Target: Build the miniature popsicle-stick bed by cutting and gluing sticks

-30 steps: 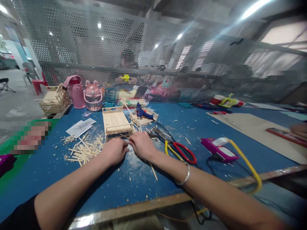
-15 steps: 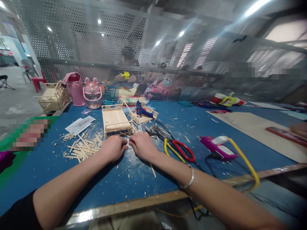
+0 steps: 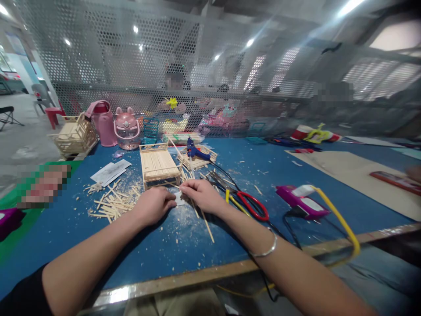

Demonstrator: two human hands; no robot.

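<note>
My left hand rests curled on the blue tabletop, its fingertips pressed on a small white scrap. My right hand lies just to the right, fingers pinched at the scrap's far edge among thin wooden sticks. A flat platform built of sticks stands directly beyond both hands. What the right fingers pinch is too small to name.
Loose sticks litter the left. Red-handled scissors, a blue glue gun, a purple tool with yellow cable, pink bottles, a stick basket and brown cardboard surround them. A person sits behind the mesh screen.
My right hand has shifted slightly right and rolled outward, uncovering the white scrap between the hands. My left hand has stayed where it was.
</note>
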